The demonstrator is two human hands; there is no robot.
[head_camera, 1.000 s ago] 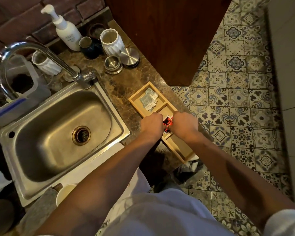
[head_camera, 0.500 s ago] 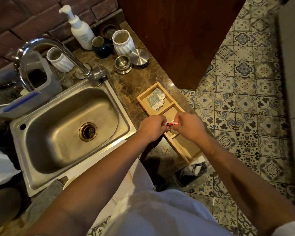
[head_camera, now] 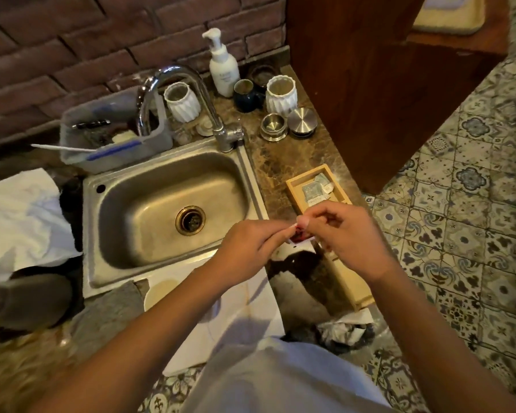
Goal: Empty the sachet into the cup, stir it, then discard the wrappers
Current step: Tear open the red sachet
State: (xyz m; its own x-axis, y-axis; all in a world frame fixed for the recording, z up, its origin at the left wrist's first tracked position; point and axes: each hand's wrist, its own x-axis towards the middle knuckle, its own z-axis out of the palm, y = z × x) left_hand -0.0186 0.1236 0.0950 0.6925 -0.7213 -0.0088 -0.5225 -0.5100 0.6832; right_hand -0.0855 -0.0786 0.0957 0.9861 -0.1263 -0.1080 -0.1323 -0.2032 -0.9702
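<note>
A small red and white sachet (head_camera: 299, 236) is pinched between my left hand (head_camera: 251, 244) and my right hand (head_camera: 346, 234), held above the counter beside the sink's right rim. Both hands have fingertips closed on its top edge. A pale cup (head_camera: 161, 293) stands on a white cloth (head_camera: 245, 317) near the sink's front edge, partly hidden by my left forearm. A long wooden tray (head_camera: 344, 278) lies on the counter under my right hand, with several grey sachets (head_camera: 316, 190) in its far compartment.
A steel sink (head_camera: 167, 213) with a curved tap (head_camera: 209, 114) fills the middle. Behind it stand a soap pump (head_camera: 222, 67), two white ribbed cups (head_camera: 182, 101), a dark mug (head_camera: 246, 95) and metal lids (head_camera: 301, 122). A bin with crumpled paper (head_camera: 343, 335) sits on the tiled floor below the counter.
Both hands have lifted the red sachet out of the tray and drawn it nearer and leftwards, off the tray. The camera has swung left and up, showing more wall.
</note>
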